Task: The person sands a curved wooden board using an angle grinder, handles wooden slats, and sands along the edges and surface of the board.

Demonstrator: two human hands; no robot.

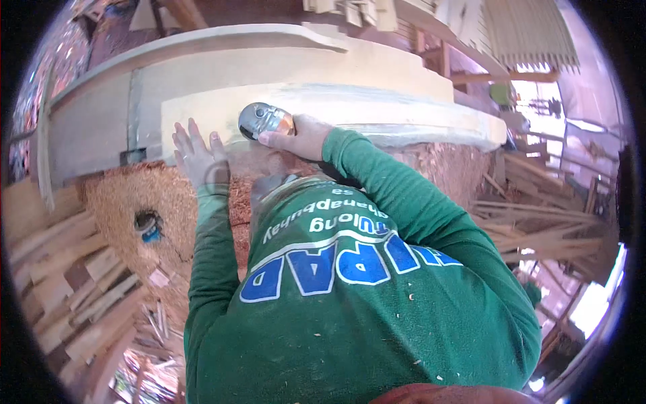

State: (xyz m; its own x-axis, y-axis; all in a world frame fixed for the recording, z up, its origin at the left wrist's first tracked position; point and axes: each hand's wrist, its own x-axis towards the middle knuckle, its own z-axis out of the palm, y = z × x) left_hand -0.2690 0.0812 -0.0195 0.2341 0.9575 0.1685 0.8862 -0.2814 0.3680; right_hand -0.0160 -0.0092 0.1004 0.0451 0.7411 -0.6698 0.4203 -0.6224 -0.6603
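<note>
While in right grip [304, 137], shiny rounded tool [262, 121] on pale wood [390, 112].

Green shirt [350, 337]: "TUPAD", "TUlong", "sa", "ghanapbuhay", upside down

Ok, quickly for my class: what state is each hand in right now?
Left hand: open, fingers spread at the edge of the pale board.
Right hand: closed around a rounded, shiny tool.

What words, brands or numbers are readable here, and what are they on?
"UPAD": shirt, upside down; the letter before is lost in a fold.
"TUlong": shirt.
"ghanapbuhay": shirt, its start unclear.
"sa": shirt.
Print beyond "sa": too small to read.
Blue container in the shavings: too blurred.
Hand-held tool: nothing legible.
</note>
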